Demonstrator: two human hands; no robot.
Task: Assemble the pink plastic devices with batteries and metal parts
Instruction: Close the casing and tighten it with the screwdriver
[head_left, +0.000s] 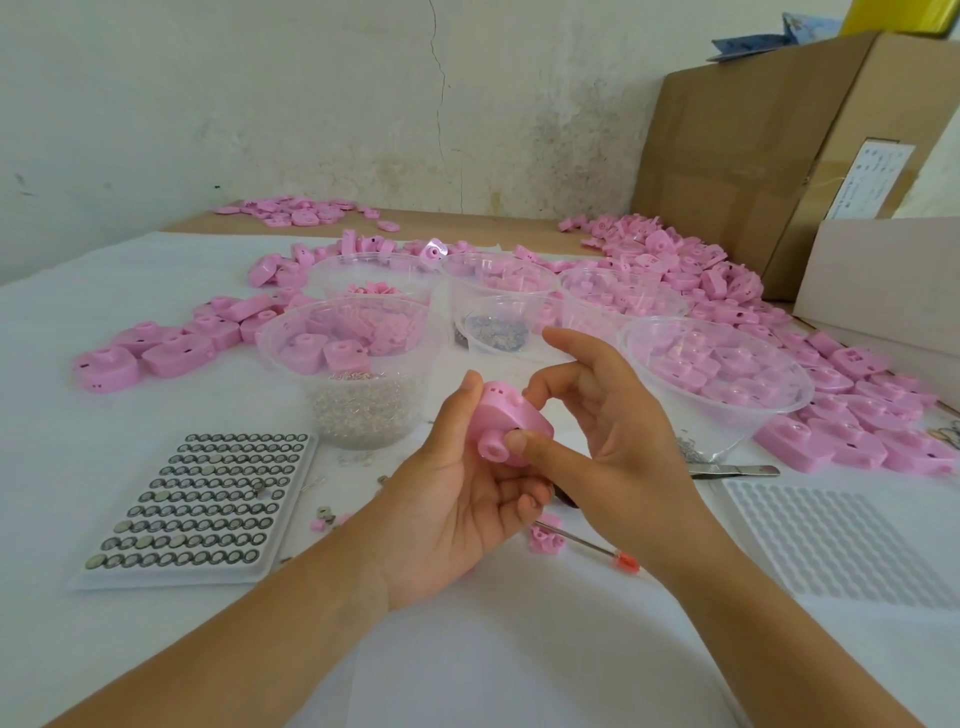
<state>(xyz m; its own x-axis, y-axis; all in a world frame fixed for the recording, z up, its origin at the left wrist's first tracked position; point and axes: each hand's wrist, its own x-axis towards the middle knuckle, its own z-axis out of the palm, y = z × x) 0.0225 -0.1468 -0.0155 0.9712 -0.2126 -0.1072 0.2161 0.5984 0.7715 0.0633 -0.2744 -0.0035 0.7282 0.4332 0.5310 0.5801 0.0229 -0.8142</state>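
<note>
Pink device (511, 423) held in the air above the tabletop (493, 654), centre of view, both hands on it.

Left hand (457, 499): palm up, thumb laid along the device's 9 o'clock side, fingers (524, 501) curled in beneath it. A cupping grip.

Right hand (618, 436): thumb tip pressed on the device's near face, just beside the round socket. Forefinger bent onto the top edge at 1 o'clock, so thumb and forefinger pinch the device. One further finger stands out straight toward 11 o'clock, touching nothing.

Taken from the device:
- tray of button batteries (202, 499) at 8 o'clock
- clear bowl of small metal parts (363, 410) at 10
- small bowl of dark bits (496, 330) at 12
- large bowl of pink pieces (717, 374) at 2
- tweezers (737, 471) at 3, lying flat
- white dimpled tray (841, 540) at 4
- red-capped pen (587, 545) at 5, partly under the right wrist

Loose pink shells (156, 348) heaped at 10 o'clock, with more at 2.
</note>
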